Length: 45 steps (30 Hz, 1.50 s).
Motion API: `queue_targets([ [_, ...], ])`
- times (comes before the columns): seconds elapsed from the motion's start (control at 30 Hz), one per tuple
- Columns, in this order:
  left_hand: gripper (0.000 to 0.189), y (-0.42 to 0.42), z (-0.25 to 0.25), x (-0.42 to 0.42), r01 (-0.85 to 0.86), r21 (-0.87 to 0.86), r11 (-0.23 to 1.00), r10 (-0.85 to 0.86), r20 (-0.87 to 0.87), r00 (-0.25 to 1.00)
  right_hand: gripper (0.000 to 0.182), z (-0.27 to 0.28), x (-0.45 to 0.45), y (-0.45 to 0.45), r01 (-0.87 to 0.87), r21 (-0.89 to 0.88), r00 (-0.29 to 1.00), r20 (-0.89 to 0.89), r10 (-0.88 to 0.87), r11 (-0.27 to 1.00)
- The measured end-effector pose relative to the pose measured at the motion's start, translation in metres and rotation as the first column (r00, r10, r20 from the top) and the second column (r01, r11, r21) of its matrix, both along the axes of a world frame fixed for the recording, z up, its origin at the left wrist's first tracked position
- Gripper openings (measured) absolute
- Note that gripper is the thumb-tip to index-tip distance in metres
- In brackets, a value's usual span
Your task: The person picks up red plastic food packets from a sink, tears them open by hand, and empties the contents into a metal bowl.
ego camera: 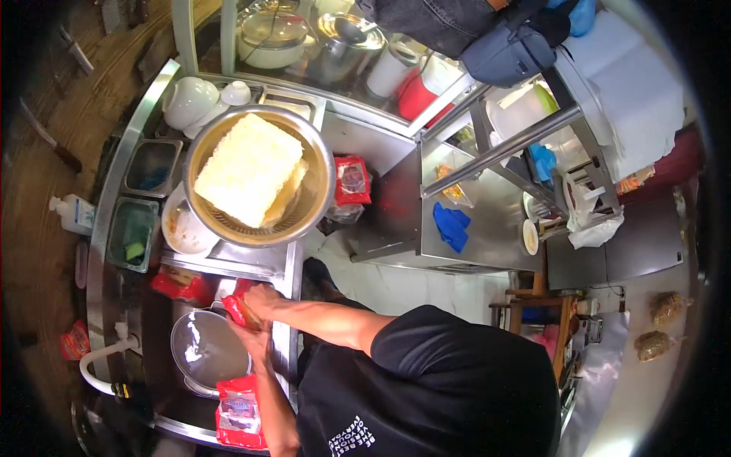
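Observation:
Both my hands hold a red plastic packet (233,307) over the near edge of the sink. My right hand (264,301) grips its upper part, fingers curled, and my left hand (252,336) is around its lower side. Just beyond them, a metal pot (208,349) of cloudy liquid stands in the sink. A second red packet (183,287) lies at the sink's side, and another, with a clear window (239,412), lies by my left forearm. To my right, a large steel bowl (326,188) holds pale blocks that look like dried noodles (248,168).
A white faucet (108,354) curves at the sink's far edge. Metal containers (132,234), a stained white bowl (185,225) and stacked white bowls (191,100) sit near the steel bowl. A steel counter (485,228) bears a blue cloth (452,225). More red packets (352,180) are beyond the bowl.

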<state>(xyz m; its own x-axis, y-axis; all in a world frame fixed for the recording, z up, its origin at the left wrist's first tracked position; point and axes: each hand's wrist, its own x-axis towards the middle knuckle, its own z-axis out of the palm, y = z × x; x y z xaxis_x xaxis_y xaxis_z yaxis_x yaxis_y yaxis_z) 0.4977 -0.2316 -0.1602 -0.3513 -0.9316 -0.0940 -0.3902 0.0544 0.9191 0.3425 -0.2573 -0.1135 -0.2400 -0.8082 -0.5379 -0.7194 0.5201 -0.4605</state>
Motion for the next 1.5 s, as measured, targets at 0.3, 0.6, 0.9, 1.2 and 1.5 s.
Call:
queue_targets([
  [0.3,0.085,-0.026,0.019,-0.014,-0.003,0.009,1.000,0.004,-0.049,0.999,0.020,0.029,0.010,0.000,-0.083,-0.128,0.994,0.053,0.091,0.988],
  [0.6,0.057,-0.011,-0.010,0.035,-0.263,0.351,0.899,0.337,-0.169,0.926,0.014,0.094,0.036,-0.003,-0.310,-0.243,0.941,0.058,0.332,0.919],
  [0.9,0.044,-0.032,-0.035,0.140,-0.164,0.457,0.874,0.227,-0.086,0.970,0.012,0.071,0.140,-0.024,-0.181,-0.289,0.980,0.032,0.198,0.940],
  [1.2,0.087,-0.047,0.057,0.083,-0.186,0.543,0.819,0.391,-0.292,0.873,0.014,0.066,0.082,-0.040,-0.200,-0.495,0.853,0.337,0.399,0.846],
  [1.5,0.087,-0.059,0.053,0.085,-0.167,0.690,0.704,0.420,-0.215,0.882,0.116,-0.013,0.025,-0.031,0.390,0.069,0.854,0.346,-0.389,0.918],
])
